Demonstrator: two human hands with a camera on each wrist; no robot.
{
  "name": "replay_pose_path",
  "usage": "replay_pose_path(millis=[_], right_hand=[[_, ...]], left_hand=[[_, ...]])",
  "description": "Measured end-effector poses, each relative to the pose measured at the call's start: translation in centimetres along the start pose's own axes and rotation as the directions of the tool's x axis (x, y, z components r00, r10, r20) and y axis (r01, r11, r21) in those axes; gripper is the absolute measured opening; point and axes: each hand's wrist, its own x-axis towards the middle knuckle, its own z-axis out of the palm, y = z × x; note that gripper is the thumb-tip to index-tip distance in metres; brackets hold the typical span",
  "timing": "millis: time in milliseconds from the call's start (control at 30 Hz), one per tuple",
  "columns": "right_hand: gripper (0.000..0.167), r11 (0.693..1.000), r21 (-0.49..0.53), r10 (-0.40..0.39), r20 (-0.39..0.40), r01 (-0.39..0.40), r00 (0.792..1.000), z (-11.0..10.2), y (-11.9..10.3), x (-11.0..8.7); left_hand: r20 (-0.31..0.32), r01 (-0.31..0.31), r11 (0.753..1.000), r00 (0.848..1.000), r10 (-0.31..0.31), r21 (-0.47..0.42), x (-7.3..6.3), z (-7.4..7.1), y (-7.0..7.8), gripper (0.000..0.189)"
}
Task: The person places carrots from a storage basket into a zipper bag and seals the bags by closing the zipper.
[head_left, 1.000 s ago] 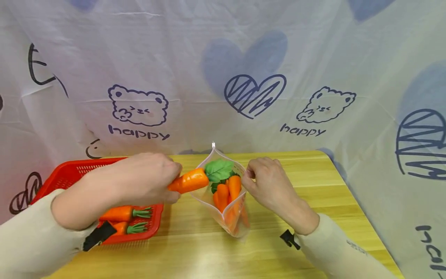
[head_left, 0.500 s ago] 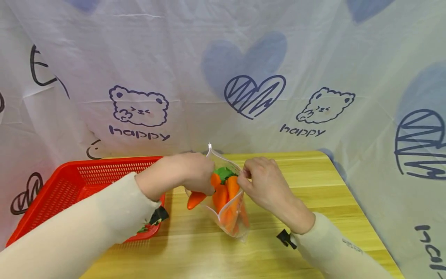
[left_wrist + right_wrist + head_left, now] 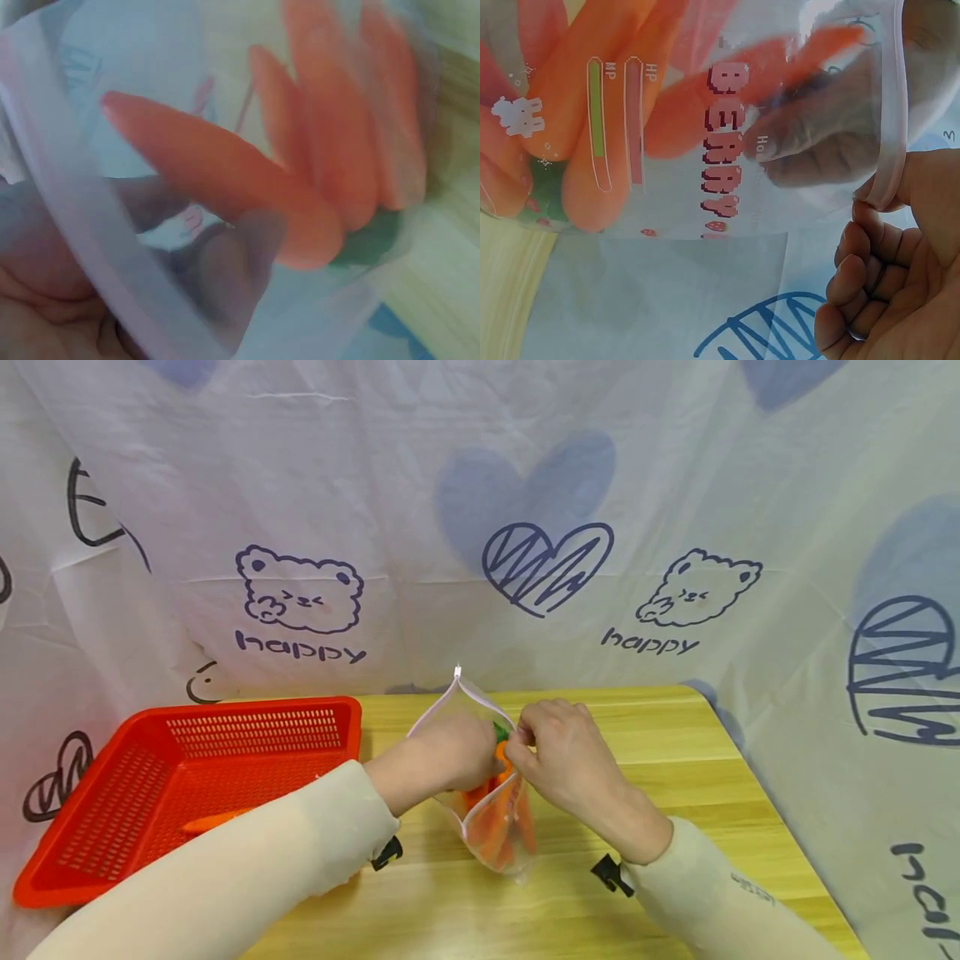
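A clear zip bag (image 3: 482, 698) with printed pink lettering stands gaping on the table, several orange carrots (image 3: 330, 127) with green tops inside it. Reaching in through its mouth is my left hand (image 3: 467, 750). In the left wrist view its fingers pinch a carrot (image 3: 217, 165) that lies slantwise, thick end toward the others. My right hand (image 3: 567, 752) pinches the bag's rim (image 3: 892, 97) on the right side between thumb and forefinger, the other fingers curled beneath. From the head, my left hand hides most of the held carrot.
To the left stands a red plastic basket (image 3: 123, 802) with a carrot (image 3: 212, 821) showing; my left sleeve (image 3: 285, 852) covers its front right corner. Wooden tabletop (image 3: 660, 752) extends to the right. A printed white curtain (image 3: 420, 610) hangs behind.
My left hand has carried the carrot rightward from beside the bag's mouth down into the bag. The right hand keeps its grip on the rim, with only a slight shift.
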Motion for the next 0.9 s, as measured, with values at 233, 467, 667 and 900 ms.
replay_pose_path(millis=[233, 467, 667, 900], right_hand=[[0.021, 1.000, -0.013, 0.024, 0.010, -0.024, 1.000, 0.0, 0.6, -0.2], [0.023, 0.999, -0.022, 0.037, 0.026, -0.037, 0.999, -0.5, 1.4, -0.1], [0.022, 0.998, -0.054, 0.040, 0.021, -0.039, 0.999, -1.0, 2.2, 0.1], [0.022, 0.997, -0.054, 0.064, 0.047, -0.062, 0.997, -1.1, 2.5, 0.4]], left_hand=[[-0.018, -0.010, 0.995, 1.000, 0.008, -0.103, -1.1, -0.3, -0.9, 0.020], [-0.196, 0.033, 0.984, 0.978, -0.068, -0.176, -4.8, -1.8, -4.5, 0.020], [-0.122, 0.139, 0.972, 0.979, -0.164, -0.192, -6.5, -1.0, -7.0, 0.029], [-0.165, 0.083, 0.915, 0.973, -0.159, -0.394, -5.9, 0.6, -6.9, 0.023]])
